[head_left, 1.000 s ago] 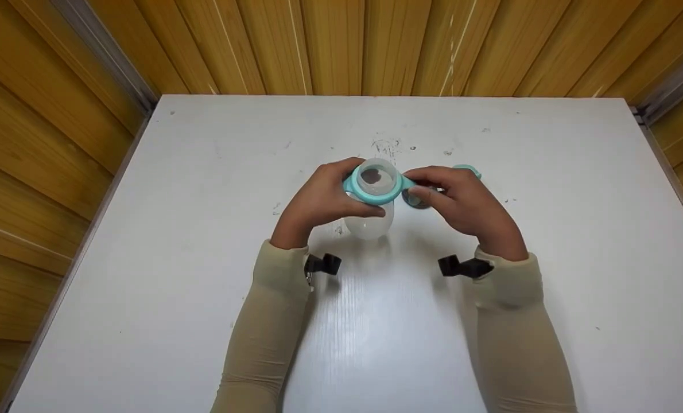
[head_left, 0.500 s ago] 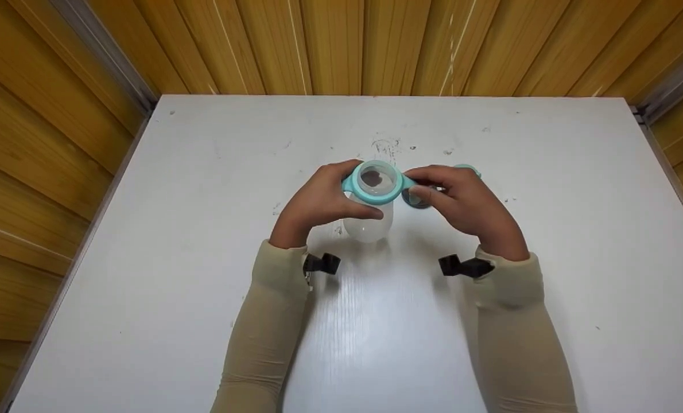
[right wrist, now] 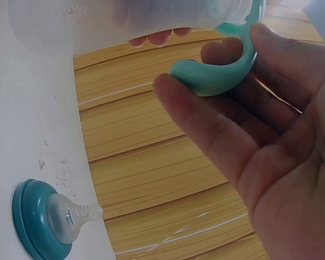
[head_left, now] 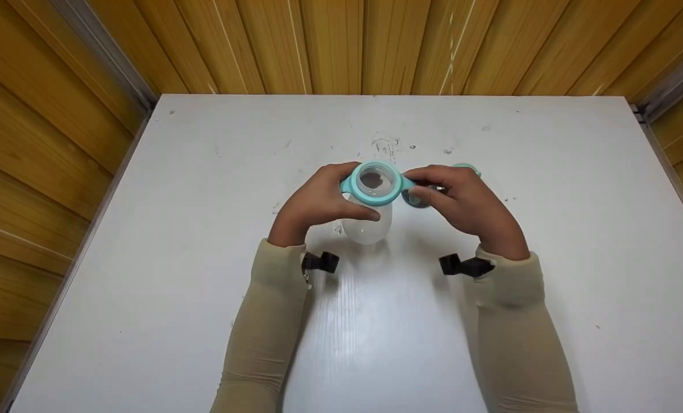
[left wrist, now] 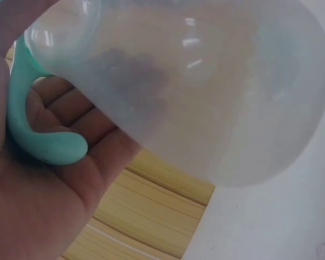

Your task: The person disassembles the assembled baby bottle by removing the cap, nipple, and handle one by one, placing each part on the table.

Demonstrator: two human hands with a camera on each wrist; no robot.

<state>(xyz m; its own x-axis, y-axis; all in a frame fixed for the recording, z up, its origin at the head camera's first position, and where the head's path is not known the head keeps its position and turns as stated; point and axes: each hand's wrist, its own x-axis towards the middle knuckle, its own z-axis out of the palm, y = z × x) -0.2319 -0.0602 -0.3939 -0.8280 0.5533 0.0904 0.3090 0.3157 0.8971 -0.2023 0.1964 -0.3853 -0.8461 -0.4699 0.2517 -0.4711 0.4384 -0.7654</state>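
Observation:
A translucent baby bottle [head_left: 367, 228] is held above the white table, its open mouth facing up toward the head camera. Round its neck sits a teal handle ring [head_left: 376, 201] with two curved handles. My left hand [head_left: 321, 198] grips the bottle from the left, with the thumb across its front and one teal handle [left wrist: 49, 146] against the palm. My right hand [head_left: 462, 198] pinches the other handle [right wrist: 219, 78] between thumb and fingers. A bottle teat in a teal collar [right wrist: 40, 219] stands on the table, partly hidden by my right hand in the head view.
Another teal piece [head_left: 469, 168] shows behind my right hand, mostly covered. The white table [head_left: 204, 189] has scuff marks near its middle. Wood-patterned walls [head_left: 341, 46] border it at the back and sides.
The bottle's mouth has sunk within the handle ring, so less of the neck stands out above it. My left hand has shifted slightly left; my right hand has hardly moved.

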